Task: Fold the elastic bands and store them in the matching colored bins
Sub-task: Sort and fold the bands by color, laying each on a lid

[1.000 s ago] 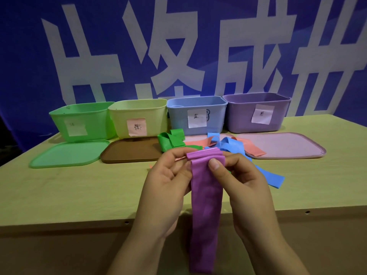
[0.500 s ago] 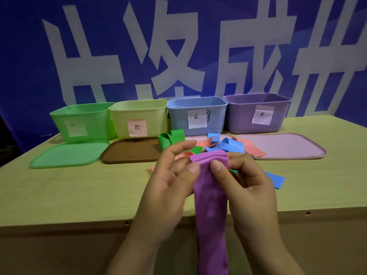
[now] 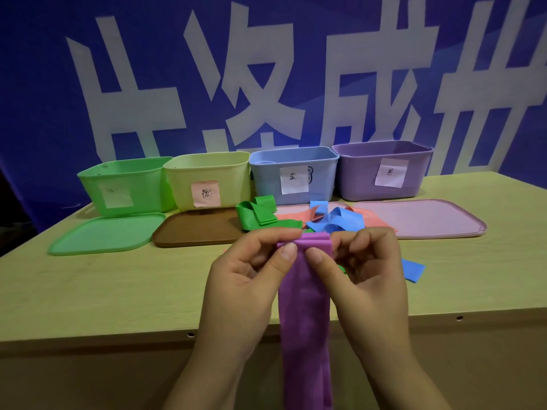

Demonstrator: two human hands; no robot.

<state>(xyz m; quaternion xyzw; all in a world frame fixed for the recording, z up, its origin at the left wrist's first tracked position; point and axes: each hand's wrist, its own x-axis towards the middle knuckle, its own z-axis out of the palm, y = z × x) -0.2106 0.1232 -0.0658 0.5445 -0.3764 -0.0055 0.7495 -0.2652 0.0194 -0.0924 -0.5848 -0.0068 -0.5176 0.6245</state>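
Both hands are up in front of the counter (image 3: 118, 291), pinching the top of the purple band (image 3: 305, 306) between them. The left hand (image 3: 248, 279) has its thumb pressed on the left corner of the fold and its fingers curled behind it; the right hand (image 3: 364, 276) does the same on the right corner. The rest of the band hangs straight down past the counter's near edge and out of the bottom of the view.

Compared with a second ago, the stacked folds at the top look tighter and flatter, and the two thumbs have drawn closer together over the middle of the band. The hands have also lifted a little, so they now cover more of the loose pile behind them.

That pile lies just beyond the hands: a green band (image 3: 260, 216), a blue band (image 3: 334, 220) with one end showing right of the right hand, and a salmon band (image 3: 296, 216), all tangled together as before. At the back of the counter stand the green bin (image 3: 124, 184), yellow bin (image 3: 207, 179), blue bin (image 3: 293, 176) and purple bin (image 3: 381, 173) in a row, each with a paper label. In front of them lie a green lid (image 3: 103, 232), a brown lid (image 3: 195, 229) and a pink lid (image 3: 423, 217), unmoved.
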